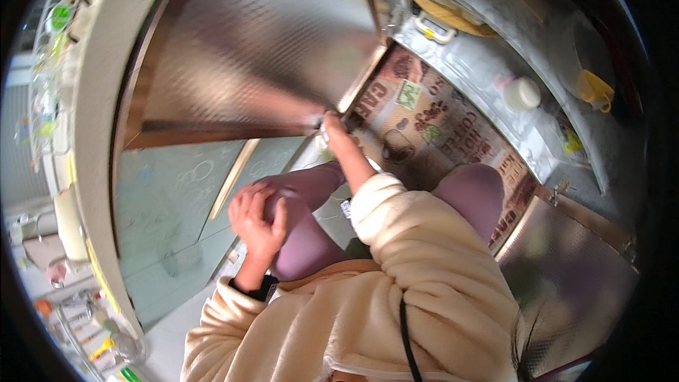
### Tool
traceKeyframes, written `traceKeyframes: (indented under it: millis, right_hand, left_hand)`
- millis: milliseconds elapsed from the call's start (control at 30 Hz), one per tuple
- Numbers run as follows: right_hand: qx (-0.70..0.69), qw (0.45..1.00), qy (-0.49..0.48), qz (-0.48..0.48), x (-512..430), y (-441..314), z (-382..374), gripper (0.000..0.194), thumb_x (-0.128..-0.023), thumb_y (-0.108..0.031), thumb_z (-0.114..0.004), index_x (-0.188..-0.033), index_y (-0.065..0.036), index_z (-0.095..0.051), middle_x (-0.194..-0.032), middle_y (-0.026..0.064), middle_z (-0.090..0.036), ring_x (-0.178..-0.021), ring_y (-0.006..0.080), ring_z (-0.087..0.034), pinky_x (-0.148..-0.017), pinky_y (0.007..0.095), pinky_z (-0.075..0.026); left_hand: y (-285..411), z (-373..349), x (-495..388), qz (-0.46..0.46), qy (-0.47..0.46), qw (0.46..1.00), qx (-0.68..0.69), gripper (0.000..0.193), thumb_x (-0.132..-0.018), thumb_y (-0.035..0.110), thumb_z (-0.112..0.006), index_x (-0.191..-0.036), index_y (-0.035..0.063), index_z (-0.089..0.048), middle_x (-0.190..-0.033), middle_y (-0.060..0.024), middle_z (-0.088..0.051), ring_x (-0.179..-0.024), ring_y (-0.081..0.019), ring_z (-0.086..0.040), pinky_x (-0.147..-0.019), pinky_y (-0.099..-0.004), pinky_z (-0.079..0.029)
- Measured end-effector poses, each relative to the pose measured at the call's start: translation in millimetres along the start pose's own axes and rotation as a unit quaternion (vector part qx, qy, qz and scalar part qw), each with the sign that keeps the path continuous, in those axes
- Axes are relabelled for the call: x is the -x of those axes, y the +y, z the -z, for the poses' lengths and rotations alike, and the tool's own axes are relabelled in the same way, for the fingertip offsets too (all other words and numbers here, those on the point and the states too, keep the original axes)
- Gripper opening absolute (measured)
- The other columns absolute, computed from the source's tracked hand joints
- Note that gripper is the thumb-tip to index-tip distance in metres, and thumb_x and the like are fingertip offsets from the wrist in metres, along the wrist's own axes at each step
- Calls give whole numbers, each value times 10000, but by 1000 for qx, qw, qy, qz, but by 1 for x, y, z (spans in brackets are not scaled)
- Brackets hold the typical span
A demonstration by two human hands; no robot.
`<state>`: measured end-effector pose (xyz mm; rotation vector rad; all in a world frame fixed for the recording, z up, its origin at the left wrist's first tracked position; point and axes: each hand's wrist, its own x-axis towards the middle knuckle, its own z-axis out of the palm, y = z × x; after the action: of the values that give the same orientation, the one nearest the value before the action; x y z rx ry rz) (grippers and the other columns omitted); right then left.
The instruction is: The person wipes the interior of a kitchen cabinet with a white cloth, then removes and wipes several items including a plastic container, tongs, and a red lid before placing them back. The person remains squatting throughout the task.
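Observation:
My left hand [257, 217] rests on my knee, its fingers slightly spread and nothing in its grasp. My right hand [331, 126] reaches down to the lower corner of an open cabinet door [265, 53] lined with shiny textured sheet. Something whitish shows at the fingers, but blur and the angle hide whether they grip it or the door edge. Beside the right forearm lies a mat [424, 111] printed with coffee motifs and lettering. To the right is the open cabinet with a marble-patterned lining [467, 74], where a white jar [522, 94] stands.
A second open door [567, 260] is at lower right. The cabinet also holds a yellow-edged item [451, 13] and a yellow-handled container [595, 90]. Pale green panels [164, 212] stand at left, under a counter edge [101, 90]. A utensil rack [87, 329] is at far left.

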<state>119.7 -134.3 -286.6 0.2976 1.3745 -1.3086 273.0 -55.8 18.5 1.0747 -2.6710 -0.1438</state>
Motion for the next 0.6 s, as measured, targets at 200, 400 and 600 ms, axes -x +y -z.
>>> traceKeyframes:
  millis: [200,400,600]
  right_hand:
    - [-42,984,-42,167,102,-46,-42,556,-944,-330,-417,-1299,96,-467,-1371,274,-487,-1309,326,-454,-1063,408,-367]
    - [-85,920,-142,355,266,-114,-87,420,-816,-57,-503,-1204,60,-393,-1180,219,-417,-1093,298,-429,-991,413,-354]
    - [101,662,-8,743,322,-133,-117,817,-893,-117,-555,-1544,42,-87,-1598,288,-58,-1457,480,-149,-1182,544,-157]
  left_hand:
    - [-3,1,4,7,24,1000,3,203,-744,203,-721,-904,82,-694,-1042,-61,-685,-1069,-304,-600,-950,-419,-420]
    - [-28,-11,29,-3,23,1000,-17,348,-850,300,-647,-1039,10,-687,-1110,-189,-663,-1114,-368,-585,-997,-467,-407]
    - [-18,-27,25,49,29,995,79,435,-814,362,-683,-1116,48,-676,-1071,-197,-674,-1016,-415,-600,-880,-516,-454]
